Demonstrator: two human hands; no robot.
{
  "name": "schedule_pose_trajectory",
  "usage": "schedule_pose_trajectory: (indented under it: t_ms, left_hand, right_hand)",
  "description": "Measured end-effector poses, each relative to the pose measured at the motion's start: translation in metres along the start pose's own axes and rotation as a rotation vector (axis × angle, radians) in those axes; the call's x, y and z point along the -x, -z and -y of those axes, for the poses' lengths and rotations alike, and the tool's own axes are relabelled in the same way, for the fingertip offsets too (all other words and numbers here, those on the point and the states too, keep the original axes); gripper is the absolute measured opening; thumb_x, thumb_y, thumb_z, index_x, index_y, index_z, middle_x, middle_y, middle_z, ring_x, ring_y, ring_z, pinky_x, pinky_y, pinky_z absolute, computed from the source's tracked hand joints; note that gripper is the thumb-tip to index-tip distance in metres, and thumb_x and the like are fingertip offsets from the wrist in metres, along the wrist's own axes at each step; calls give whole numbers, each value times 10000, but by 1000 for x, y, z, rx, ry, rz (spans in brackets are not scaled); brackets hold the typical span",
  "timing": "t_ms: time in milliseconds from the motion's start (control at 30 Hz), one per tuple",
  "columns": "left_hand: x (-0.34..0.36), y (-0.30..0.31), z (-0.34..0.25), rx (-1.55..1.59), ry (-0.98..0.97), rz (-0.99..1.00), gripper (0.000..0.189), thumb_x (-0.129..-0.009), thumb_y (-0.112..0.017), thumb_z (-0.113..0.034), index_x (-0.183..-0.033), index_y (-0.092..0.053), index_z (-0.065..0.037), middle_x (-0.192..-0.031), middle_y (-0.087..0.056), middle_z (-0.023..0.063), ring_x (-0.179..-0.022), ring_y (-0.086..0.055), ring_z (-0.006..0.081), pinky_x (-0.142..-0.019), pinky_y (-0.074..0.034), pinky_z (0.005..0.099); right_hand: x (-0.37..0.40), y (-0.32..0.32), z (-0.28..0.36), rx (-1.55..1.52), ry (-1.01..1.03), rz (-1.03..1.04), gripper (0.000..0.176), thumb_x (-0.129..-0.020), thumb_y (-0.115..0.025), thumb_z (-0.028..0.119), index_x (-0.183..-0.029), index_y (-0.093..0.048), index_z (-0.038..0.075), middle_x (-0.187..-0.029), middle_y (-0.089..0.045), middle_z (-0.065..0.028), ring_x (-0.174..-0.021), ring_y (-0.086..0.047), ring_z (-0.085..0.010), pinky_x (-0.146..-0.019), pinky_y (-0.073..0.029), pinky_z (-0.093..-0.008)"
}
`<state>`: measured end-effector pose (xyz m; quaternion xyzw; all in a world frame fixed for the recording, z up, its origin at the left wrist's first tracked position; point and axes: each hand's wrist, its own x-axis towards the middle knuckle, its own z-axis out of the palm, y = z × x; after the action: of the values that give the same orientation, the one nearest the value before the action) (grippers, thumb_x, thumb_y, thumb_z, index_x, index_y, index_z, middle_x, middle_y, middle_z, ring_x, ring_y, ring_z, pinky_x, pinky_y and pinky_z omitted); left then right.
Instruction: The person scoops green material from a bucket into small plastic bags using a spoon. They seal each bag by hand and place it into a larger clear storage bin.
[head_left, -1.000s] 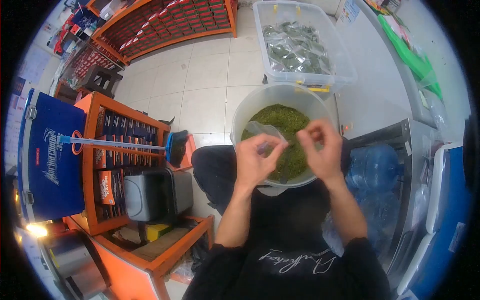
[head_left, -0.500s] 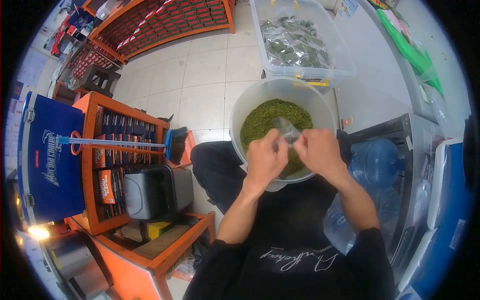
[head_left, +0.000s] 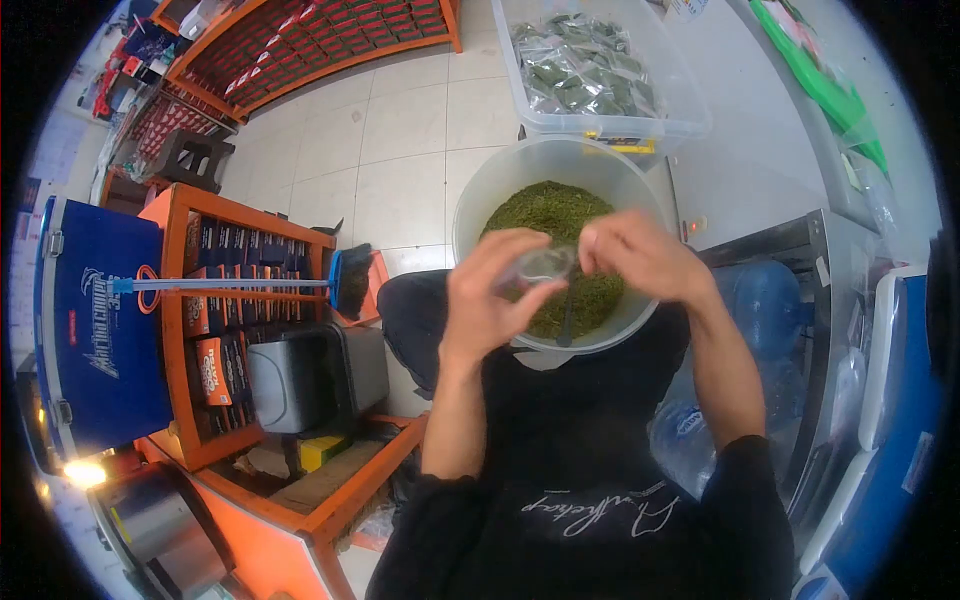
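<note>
My left hand (head_left: 485, 290) curls around a small clear plastic bag (head_left: 545, 263), its thumb and fingers on the bag's sides. The bag's mouth appears spread into a round opening. Close against the bag's right side, my right hand (head_left: 635, 252) has its fingers drawn together in a pinch; what is between them is hidden. Both hands are above a round translucent tub (head_left: 482, 200) holding dried, shredded green leaf material (head_left: 550, 205). A dark, thin handle-like thing (head_left: 567, 322) lies in the tub below the hands, partly covered.
Beyond the tub stands a clear plastic bin (head_left: 680, 110) with many filled green packets (head_left: 580, 70). At left are an orange shelf (head_left: 180, 330) with boxes, a grey bin (head_left: 300, 380), a broom (head_left: 350, 285) and a blue cooler (head_left: 105, 320). Water bottles (head_left: 765, 305) stand at right.
My hands were together pinching the bag's edge; now the left has moved left and wrapped around the bag, which looks opened. The right hand has shifted up slightly.
</note>
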<state>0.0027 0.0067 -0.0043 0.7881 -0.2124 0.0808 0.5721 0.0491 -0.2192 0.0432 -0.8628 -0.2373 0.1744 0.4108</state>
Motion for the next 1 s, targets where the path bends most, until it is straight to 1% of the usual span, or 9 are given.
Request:
schedule_pose_trajectory:
  t_ms: [67, 133, 200, 367, 433, 600, 667, 733, 1000]
  left_hand:
    - [3, 12, 9, -81, -69, -210, 541, -644, -924, -59, -1129, -690, -7, -1123, -702, 134, -1042, -665, 212, -881, -548, 325]
    - [4, 23, 12, -59, -80, -239, 540, -640, -929, -58, -1121, -691, 0, -1128, -699, 142, -1047, -659, 207, -883, -548, 322]
    - [7, 27, 15, -33, -82, -272, 539, -636, -935, -56, -1114, -693, 7, -1133, -695, 150, -1051, -653, 202, -885, -548, 320]
    - [17, 38, 17, 151, 77, -375, 500, -645, -902, 32, -1101, -700, 17, -1145, -687, 161, -877, -684, 154, -644, -561, 236]
    - [15, 39, 19, 92, 24, -361, 489, -658, -878, 63, -1111, -699, 22, -1135, -690, 159, -836, -682, 138, -593, -542, 218]
    - [9, 30, 14, 106, -26, -323, 483, -706, -811, 116, -1163, -692, 17, -1129, -694, 148, -805, -674, 112, -545, -516, 195]
    - [11, 31, 6, 125, 135, -321, 488, -724, -781, 127, -1189, -683, 16, -1153, -690, 131, -833, -670, 114, -619, -534, 213]
    - [10, 33, 11, 64, 51, -316, 504, -724, -787, 115, -1205, -678, 12, -1157, -691, 123, -839, -666, 114, -668, -538, 228]
    - [-3, 26, 4, -197, -103, -312, 517, -707, -863, -4, -1197, -701, -39, -1093, -699, 118, -887, -676, 149, -760, -538, 259]
  right_hand:
    - [-3, -18, -33, -171, 9, 11, 160, -880, -583, 118, -863, -706, 18, -756, -651, -142, -730, -653, -350, -712, -523, -439]
    - [-4, -58, -71, 459, 255, -3, 118, -873, -615, 112, -920, -705, 52, -846, -630, -90, -814, -661, -328, -744, -540, -422]
    - [-5, -75, -74, 583, 268, 88, 118, -868, -598, 101, -896, -699, 48, -904, -636, -103, -864, -663, -334, -755, -551, -436]
    - [-13, -71, -63, 791, 241, 125, 135, -878, -591, 117, -892, -686, 23, -951, -639, -137, -904, -661, -352, -763, -556, -463]
    - [-15, -71, -56, 506, 177, -140, 133, -885, -638, 145, -898, -687, 22, -833, -620, -124, -822, -661, -361, -731, -549, -441]
    - [-13, -104, -47, 298, 161, -73, 242, -957, -592, 166, -846, -672, -34, -830, -676, -180, -776, -680, -347, -709, -551, -449]
    - [-7, -107, -42, 184, 145, -65, 258, -967, -596, 169, -853, -670, -49, -814, -687, -176, -727, -692, -317, -675, -553, -428]
    - [-1, -91, -32, -384, -324, -93, 278, -987, -607, 186, -888, -661, -68, -795, -697, -132, -659, -692, -222, -596, -539, -366]
    - [10, -63, -73, -987, -440, -158, 272, -1039, -568, 248, -1021, -643, -13, -837, -659, -75, -644, -649, -150, -556, -480, -261]
